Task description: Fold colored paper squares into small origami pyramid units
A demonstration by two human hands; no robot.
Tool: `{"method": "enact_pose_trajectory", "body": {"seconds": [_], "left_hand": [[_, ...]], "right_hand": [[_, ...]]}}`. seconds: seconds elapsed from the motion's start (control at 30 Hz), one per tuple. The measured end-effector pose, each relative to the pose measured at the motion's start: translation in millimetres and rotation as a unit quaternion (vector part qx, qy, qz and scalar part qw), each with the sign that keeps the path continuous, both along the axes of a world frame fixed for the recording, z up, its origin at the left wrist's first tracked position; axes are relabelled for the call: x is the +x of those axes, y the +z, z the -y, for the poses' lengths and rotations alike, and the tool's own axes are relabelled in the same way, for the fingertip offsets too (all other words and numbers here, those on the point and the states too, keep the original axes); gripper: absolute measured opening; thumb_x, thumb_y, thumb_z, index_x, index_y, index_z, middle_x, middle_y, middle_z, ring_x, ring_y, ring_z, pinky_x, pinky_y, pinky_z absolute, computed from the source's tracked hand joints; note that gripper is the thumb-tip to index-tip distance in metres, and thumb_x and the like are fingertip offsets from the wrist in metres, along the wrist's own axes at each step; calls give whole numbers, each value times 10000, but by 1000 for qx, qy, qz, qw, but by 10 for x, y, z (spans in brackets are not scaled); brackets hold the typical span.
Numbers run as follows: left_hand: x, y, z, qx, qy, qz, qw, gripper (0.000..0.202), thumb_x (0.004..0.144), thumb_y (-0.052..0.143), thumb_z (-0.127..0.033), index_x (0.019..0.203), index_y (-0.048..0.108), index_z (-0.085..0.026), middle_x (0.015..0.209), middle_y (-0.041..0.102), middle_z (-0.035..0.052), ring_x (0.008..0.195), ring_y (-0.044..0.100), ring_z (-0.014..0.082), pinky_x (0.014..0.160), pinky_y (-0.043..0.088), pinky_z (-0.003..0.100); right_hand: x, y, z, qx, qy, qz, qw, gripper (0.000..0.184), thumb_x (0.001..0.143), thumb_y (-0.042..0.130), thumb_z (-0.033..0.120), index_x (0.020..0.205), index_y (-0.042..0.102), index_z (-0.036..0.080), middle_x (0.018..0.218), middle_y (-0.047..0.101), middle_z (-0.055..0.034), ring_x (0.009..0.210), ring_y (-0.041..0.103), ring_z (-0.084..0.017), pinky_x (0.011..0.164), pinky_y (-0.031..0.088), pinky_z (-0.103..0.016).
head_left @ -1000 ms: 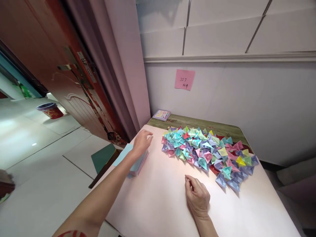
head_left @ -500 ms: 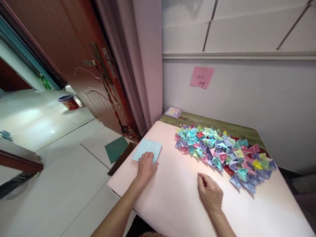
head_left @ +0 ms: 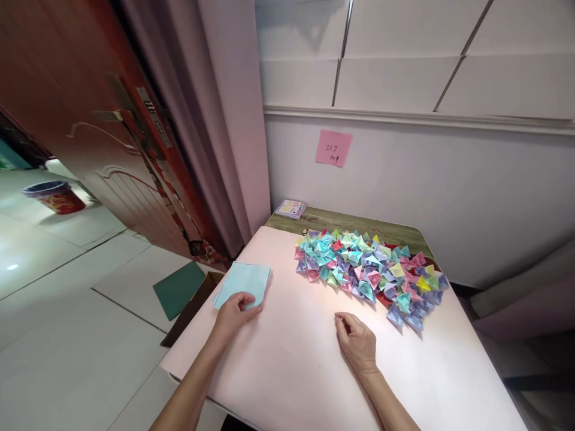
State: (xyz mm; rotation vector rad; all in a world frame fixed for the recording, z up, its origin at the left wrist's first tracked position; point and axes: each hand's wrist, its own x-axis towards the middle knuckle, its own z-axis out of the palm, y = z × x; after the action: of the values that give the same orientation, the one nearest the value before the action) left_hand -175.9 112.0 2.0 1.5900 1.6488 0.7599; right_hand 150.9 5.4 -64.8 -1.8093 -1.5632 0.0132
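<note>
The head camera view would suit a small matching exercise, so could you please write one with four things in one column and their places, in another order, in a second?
Things
1. Left hand
2. Pink note
3. Right hand
4. Bucket

Places
A. On the near side of the folded papers
B. On the tiled floor
C. At the near end of the blue paper stack
D. On the wall

Right pairs: 1-C, 2-D, 3-A, 4-B

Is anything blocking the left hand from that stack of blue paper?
Nothing visible does: the left hand is at the near edge of the paper stack. The folded paper pieces lie off to the right.
</note>
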Motion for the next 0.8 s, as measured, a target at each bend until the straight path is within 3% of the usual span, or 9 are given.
{"method": "enact_pose_trajectory", "body": {"seconds": [0.2, 0.33, 0.43, 0.53, 0.6, 0.7, 0.73, 0.8], "left_hand": [[23, 6, -26, -50, 19, 109, 993, 391, 534, 792, -440, 785, 661, -169, 695, 611, -8, 630, 570, 159, 607, 453, 267], [11, 38, -24, -46, -5, 105, 993, 309, 639, 714, -464, 719, 645, -173, 666, 630, 5, 640, 594, 176, 626, 454, 274], [43, 150, 33, 17, -14, 22, 1000, 255, 757, 607, -429, 683, 628, -186, 670, 633, 14, 668, 593, 188, 652, 453, 283], [237, 285, 185, 166, -28, -100, 981, 211, 868, 502, -331, 770, 639, -204, 812, 661, 46, 784, 597, 207, 750, 458, 323], [458, 314, 332, 244, -121, -153, 950, 196, 910, 459, -254, 855, 644, -217, 896, 669, 71, 899, 590, 225, 829, 451, 357], [799, 215, 562, 321, -295, -179, 882, 252, 908, 404, -102, 902, 629, -215, 984, 661, 89, 908, 587, 209, 843, 458, 364], [885, 156, 627, 339, -331, -185, 861, 259, 904, 400, -76, 894, 621, -212, 974, 657, 87, 883, 586, 202, 838, 460, 365], [990, 30, 723, 354, -353, -185, 846, 250, 905, 405, -63, 875, 608, -206, 957, 651, 85, 860, 585, 196, 811, 466, 355]], "right_hand": [[9, 56, 5, -21, -7, -57, 998, 329, 910, 454, 400, 899, 726, 215, 855, 747, -51, 700, 668, -193, 650, 463, -269], [24, 62, 13, -25, -9, -70, 997, 323, 904, 465, 404, 889, 724, 213, 856, 747, -51, 706, 672, -191, 645, 459, -267], [45, 45, 20, -25, -12, -61, 998, 287, 906, 484, 378, 897, 723, 221, 854, 747, -39, 691, 668, -183, 627, 449, -263], [20, 49, 37, 12, 0, -2, 1000, 255, 922, 491, 323, 923, 723, 217, 832, 741, -40, 688, 657, -182, 657, 450, -277], [-45, 69, 71, 52, 47, 51, 996, 261, 932, 484, 271, 1064, 701, 211, 916, 738, -60, 787, 666, -198, 733, 466, -307], [-187, 95, 173, 92, 115, 97, 984, 399, 931, 486, 222, 1322, 566, 237, 1191, 659, -99, 1010, 630, -235, 837, 482, -356], [-229, 96, 216, 104, 114, 108, 982, 415, 931, 486, 215, 1337, 554, 264, 1217, 639, -99, 995, 626, -237, 825, 487, -359], [-278, 89, 299, 94, 101, 139, 981, 417, 936, 481, 203, 1325, 569, 323, 1191, 642, -86, 856, 627, -216, 764, 483, -342]]}}
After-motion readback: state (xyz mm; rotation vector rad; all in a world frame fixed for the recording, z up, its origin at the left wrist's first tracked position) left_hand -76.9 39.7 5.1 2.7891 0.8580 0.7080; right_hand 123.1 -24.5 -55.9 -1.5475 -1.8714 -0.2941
